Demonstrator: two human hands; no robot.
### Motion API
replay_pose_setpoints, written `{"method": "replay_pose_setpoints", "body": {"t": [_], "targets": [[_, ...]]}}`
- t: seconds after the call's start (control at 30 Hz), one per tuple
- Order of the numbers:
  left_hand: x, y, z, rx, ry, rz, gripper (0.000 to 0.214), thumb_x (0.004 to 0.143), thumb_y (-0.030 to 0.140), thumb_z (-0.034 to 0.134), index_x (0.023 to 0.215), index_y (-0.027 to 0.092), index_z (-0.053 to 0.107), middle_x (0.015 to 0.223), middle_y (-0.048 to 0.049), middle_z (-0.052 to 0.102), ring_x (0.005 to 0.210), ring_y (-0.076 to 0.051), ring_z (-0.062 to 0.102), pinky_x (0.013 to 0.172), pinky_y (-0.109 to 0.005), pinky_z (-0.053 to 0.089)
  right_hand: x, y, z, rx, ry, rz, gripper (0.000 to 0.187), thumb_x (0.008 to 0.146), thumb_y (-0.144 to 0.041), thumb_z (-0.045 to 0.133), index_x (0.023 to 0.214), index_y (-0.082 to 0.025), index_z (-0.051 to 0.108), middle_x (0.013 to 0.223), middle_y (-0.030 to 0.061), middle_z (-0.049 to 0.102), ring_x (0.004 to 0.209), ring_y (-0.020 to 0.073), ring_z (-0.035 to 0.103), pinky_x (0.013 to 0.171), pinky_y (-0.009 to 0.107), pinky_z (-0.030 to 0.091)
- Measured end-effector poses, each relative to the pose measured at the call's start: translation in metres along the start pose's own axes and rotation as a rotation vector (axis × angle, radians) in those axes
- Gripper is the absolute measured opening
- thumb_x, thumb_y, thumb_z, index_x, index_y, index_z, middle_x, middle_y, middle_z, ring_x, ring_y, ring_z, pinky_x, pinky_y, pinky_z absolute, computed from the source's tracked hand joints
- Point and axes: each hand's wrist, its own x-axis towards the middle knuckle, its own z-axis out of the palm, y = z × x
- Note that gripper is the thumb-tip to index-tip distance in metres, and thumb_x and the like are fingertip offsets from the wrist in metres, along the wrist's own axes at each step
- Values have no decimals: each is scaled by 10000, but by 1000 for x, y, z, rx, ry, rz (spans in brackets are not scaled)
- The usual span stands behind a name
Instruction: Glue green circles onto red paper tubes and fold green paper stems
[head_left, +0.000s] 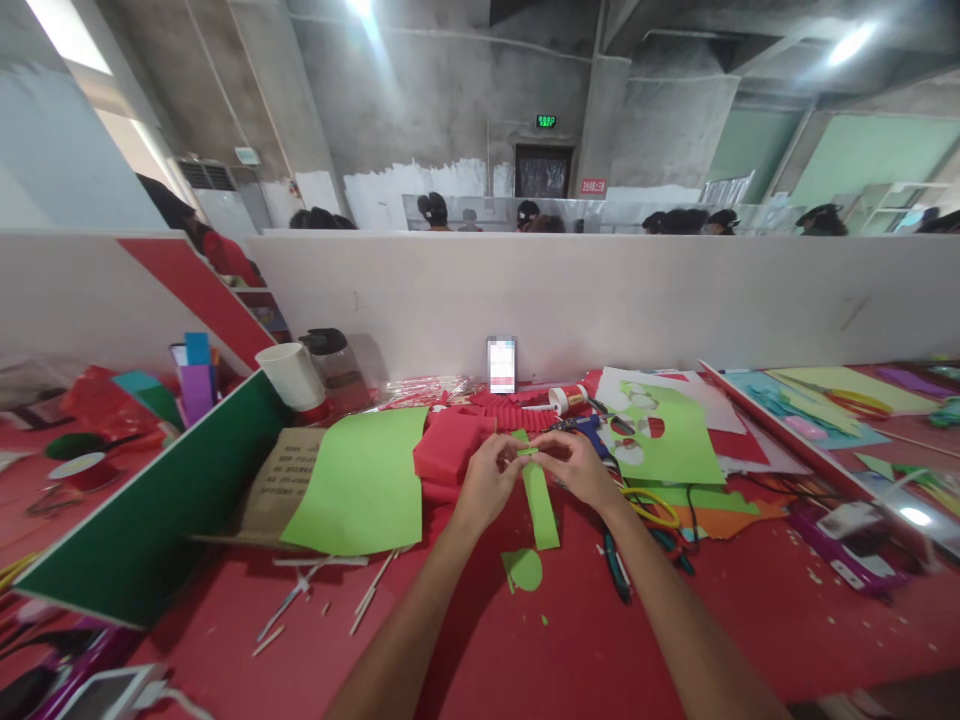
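Between my two hands is a long green paper strip (541, 505), its far end pinched in the fingers and its near end hanging toward the red table. My left hand (491, 472) grips the strip's upper end from the left, fingers closed. From the right, my right hand (576, 464) pinches the same end, fingertips almost meeting the left ones. Just below the strip lies a green paper disc (527, 570) with a small scrap beside it. A red paper-covered block (448, 447) sits close behind my left hand.
A green sheet (367, 480) lies on cardboard (279, 480) at left. Right of my hands are a green sheet with cut-out holes (686, 450), dark-handled pliers (616, 565) and yellow-handled scissors (651, 507). A phone (502, 365) leans on the white partition (600, 290); thin sticks (373, 592) lie in front.
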Motion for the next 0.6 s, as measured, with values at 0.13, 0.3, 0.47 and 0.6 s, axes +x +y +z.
{"method": "replay_pose_setpoints", "body": {"t": [0.13, 0.3, 0.47, 0.6], "targets": [[0, -1, 0, 5, -15, -3, 189, 846, 316, 604, 949, 170, 666, 871, -58, 653, 754, -165, 599, 684, -267, 498, 0, 0, -1, -61, 32, -20, 213, 808, -377, 668, 912, -196, 710, 912, 60, 730, 844, 215, 672, 779, 327, 523], [-1, 3, -1, -46, -41, -11, 218, 871, 320, 574, 985, 172, 686, 935, -76, 697, 815, -182, 643, 737, -284, 512, 0, 1, -2, -27, 30, -5, 213, 807, -372, 669, 916, -193, 711, 867, 54, 727, 798, 207, 669, 740, 311, 522], [0, 5, -2, -66, -36, -30, 223, 866, 314, 580, 986, 164, 695, 930, -76, 706, 824, -188, 654, 743, -290, 517, 0, 1, -2, -16, 27, -7, 207, 806, -358, 674, 919, -189, 716, 873, 53, 727, 804, 204, 669, 745, 310, 519], [0, 5, -2, -62, -31, -39, 220, 855, 324, 593, 959, 164, 702, 910, -71, 709, 812, -187, 650, 741, -290, 516, -1, 0, -1, -16, 32, 0, 199, 807, -345, 676, 920, -187, 719, 878, 54, 729, 807, 204, 672, 747, 308, 520]]}}
